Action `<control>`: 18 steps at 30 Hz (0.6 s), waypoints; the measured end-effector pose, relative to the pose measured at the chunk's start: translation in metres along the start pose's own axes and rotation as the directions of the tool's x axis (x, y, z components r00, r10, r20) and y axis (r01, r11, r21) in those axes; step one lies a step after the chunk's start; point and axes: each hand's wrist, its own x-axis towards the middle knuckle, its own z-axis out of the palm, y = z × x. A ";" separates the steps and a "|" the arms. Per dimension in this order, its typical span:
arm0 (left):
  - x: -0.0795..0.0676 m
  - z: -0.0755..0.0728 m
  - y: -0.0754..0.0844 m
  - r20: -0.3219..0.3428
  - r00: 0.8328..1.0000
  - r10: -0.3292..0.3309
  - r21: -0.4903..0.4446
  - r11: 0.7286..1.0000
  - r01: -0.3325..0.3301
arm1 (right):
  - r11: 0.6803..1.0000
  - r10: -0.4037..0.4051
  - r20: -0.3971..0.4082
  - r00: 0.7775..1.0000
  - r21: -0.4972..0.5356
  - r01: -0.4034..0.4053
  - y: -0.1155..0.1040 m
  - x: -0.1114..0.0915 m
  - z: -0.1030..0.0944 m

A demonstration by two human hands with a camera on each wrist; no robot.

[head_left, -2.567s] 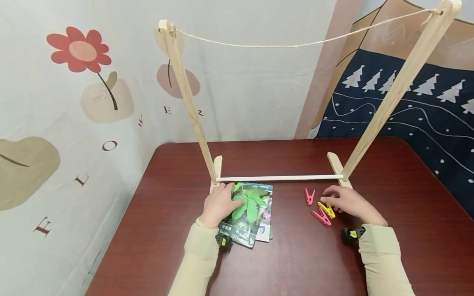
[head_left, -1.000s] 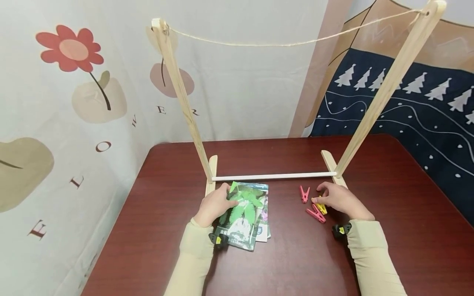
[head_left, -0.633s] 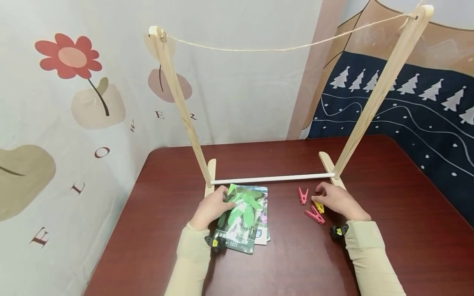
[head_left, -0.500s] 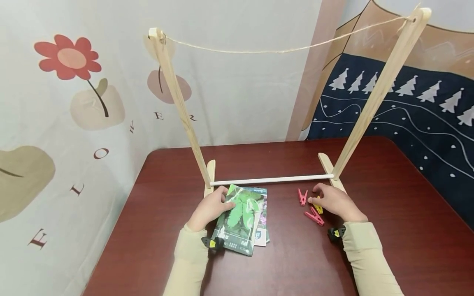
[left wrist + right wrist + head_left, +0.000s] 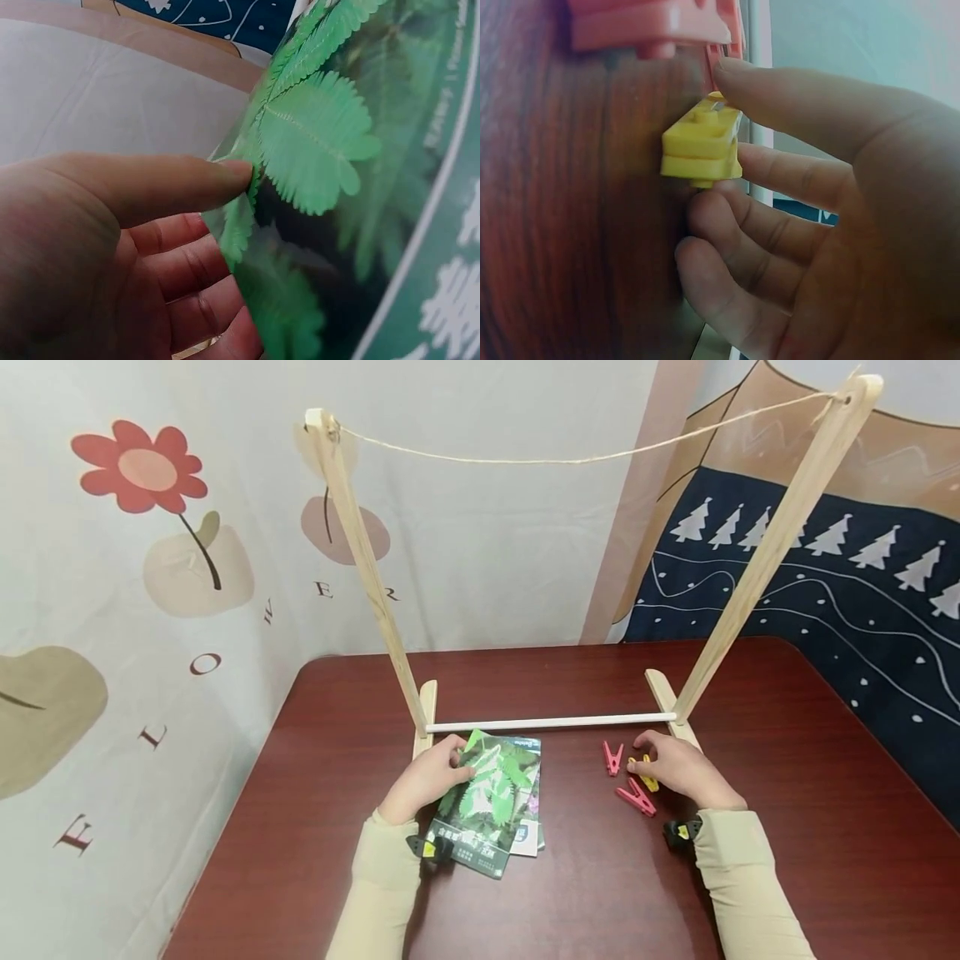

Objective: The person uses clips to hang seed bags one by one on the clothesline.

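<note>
My left hand holds the left edge of a green seed packet with a fern-like leaf picture. In the left wrist view, the thumb lies on the printed face and the fingers curl behind the edge. Under it lies another packet, mostly covered. My right hand is at a yellow clothespin, its thumb on one side and fingers curled on the other. A pink clothespin lies left of the thumb, and another pink clothespin lies nearer me.
A wooden stand rises behind the hands, with a left post, a right post and a white crossbar low between them. A slack string joins the post tops. The brown table meets a printed cloth backdrop.
The right thumb and fingers have closed in around the yellow clothespin. The top packet's lower end has swung slightly left, and glare shifts over its face. The view itself has drifted a little.
</note>
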 end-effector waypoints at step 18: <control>0.004 -0.001 -0.003 0.015 0.999 0.044 -0.051 0.998 -0.043 | 0.987 0.004 0.006 1.000 0.159 -0.004 0.019 0.001 -0.006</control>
